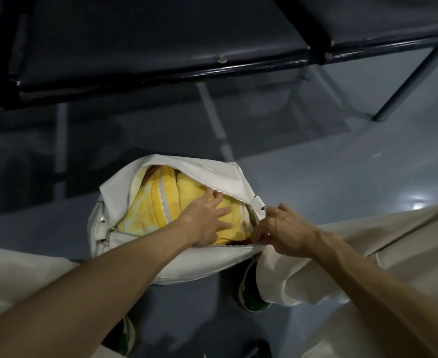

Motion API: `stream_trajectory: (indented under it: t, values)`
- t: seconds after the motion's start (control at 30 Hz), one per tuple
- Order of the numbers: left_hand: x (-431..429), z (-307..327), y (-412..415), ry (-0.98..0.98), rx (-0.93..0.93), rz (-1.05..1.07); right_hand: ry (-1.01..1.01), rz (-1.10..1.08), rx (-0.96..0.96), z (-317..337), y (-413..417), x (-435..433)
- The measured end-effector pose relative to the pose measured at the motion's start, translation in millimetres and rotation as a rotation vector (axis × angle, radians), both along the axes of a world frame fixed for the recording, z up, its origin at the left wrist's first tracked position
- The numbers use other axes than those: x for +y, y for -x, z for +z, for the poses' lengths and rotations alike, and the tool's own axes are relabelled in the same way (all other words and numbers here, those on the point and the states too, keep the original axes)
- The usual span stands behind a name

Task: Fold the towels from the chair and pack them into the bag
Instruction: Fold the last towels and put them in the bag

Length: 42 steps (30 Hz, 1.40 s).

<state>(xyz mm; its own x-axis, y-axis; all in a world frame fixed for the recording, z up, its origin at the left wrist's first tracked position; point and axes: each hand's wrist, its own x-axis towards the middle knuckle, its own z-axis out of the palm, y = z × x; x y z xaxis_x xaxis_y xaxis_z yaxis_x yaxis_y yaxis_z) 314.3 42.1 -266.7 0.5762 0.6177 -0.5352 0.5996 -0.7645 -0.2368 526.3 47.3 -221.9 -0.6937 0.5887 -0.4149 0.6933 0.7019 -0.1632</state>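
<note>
Grey floor (316,177), white bag (186,264): left grip (207,220) open on yellow towels (145,218); right grip (285,231) tight on zip edge (236,244).

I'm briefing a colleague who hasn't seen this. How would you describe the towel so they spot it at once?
Below the dark bench, a white bag sits on the grey floor. Its zip mouth gapes, and the towel fills it, under the left hand. It is the only bright yellow thing in view.
</note>
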Motion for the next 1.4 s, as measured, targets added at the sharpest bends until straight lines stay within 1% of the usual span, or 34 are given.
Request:
stream_trajectory:
  t: [0.03, 0.1, 0.17, 0.2, 0.27, 0.33, 0.37, 0.43, 0.5, 0.53, 0.6, 0.63, 0.67, 0.73, 0.8, 0.83, 0.9, 0.97, 1.03, 1.07, 1.17, 1.2, 1.33, 1.4]
  values:
    - [-3.0, 0.1, 2.0, -0.003, -0.063, 0.001, 0.012, -0.004, 0.0, -2.6, 0.3, 1.7]
    - [-6.2, 1.7, 12.6, -0.012, -0.291, 0.013, 0.04, -0.021, 0.009, -7.6, 2.1, 5.9]
    - [-9.8, 1.2, 26.1, -0.067, -0.503, -0.019, 0.05, -0.057, 0.061, -9.9, 6.8, 11.9]
    - [-10.8, 1.3, 33.0, -0.103, -0.578, -0.025, 0.046, -0.078, 0.089, -8.9, 10.9, 14.8]
    - [-13.8, 7.5, 43.1, -0.173, -0.646, 0.035, 0.033, -0.108, 0.118, -6.2, 21.5, 18.5]
    - [-17.4, 9.7, 51.8, -0.227, -0.637, 0.139, 0.051, -0.143, 0.113, -5.7, 31.6, 19.9]
    - [-20.1, 8.7, 55.0, -0.194, -0.604, 0.198, 0.082, -0.165, 0.094, -6.0, 35.2, 19.9]
    - [-25.4, 4.0, 56.1, -0.049, -0.527, 0.291, 0.116, -0.2, 0.034, -6.8, 39.0, 17.2]
    - [-26.6, 0.8, 49.6, 0.08, -0.532, 0.363, 0.097, -0.224, -0.024, -4.8, 40.6, 15.8]
    - [-25.0, 3.5, 45.8, 0.14, -0.581, 0.405, 0.082, -0.235, -0.04, -2.4, 41.9, 15.4]
    - [-22.6, 15.3, 45.5, 0.242, -0.803, 0.556, 0.093, -0.272, -0.05, 2.7, 48.8, 16.7]
    - [-23.9, 24.5, 50.5, 0.246, -0.903, 0.643, 0.11, -0.303, -0.033, 4.7, 54.6, 17.2]
    - [-25.5, 33.4, 58.6, 0.182, -0.96, 0.702, 0.118, -0.337, -0.003, 6.3, 62.2, 18.2]
    - [-31.8, 50.8, 79.5, -0.028, -0.96, 0.749, 0.109, -0.369, 0.079, 10.1, 82.2, 18.5]
    - [-44.3, 64.0, 100.2, -0.129, -0.905, 0.826, 0.087, -0.358, 0.148, 13.2, 104.5, 15.4]
    - [-51.3, 66.1, 110.0, -0.128, -0.878, 0.885, 0.092, -0.359, 0.171, 14.8, 115.7, 12.4]
    - [-67.0, 59.4, 125.9, -0.065, -0.846, 1.009, 0.13, -0.353, 0.221, 15.0, 136.6, 5.5]
    - [-83.0, 43.8, 134.1, 0.005, -0.831, 1.07, 0.133, -0.318, 0.257, 12.7, 155.0, -1.2]
    - [-95.7, 28.2, 137.2, 0.05, -0.823, 1.043, 0.097, -0.235, 0.269, 11.6, 167.6, -6.9]
    - [-100.3, 23.1, 138.8, 0.052, -0.814, 1.008, 0.081, -0.153, 0.25, 10.7, 171.3, -9.2]
    - [-108.8, 17.4, 147.5, 0.012, -0.773, 0.916, -0.06, 0.194, 0.165, 5.3, 175.8, -12.6]
    - [-111.3, 16.7, 150.2, -0.002, -0.757, 0.892, -0.097, 0.26, 0.157, 2.3, 175.9, -12.6]
    - [-120.0, 12.3, 155.4, -0.067, -0.772, 0.806, -0.139, 0.314, 0.175, -8.7, 179.0, -13.8]
    - [-122.4, 13.9, 157.9, -0.068, -0.791, 0.809, -0.143, 0.314, 0.196, -8.1, 180.6, -15.3]
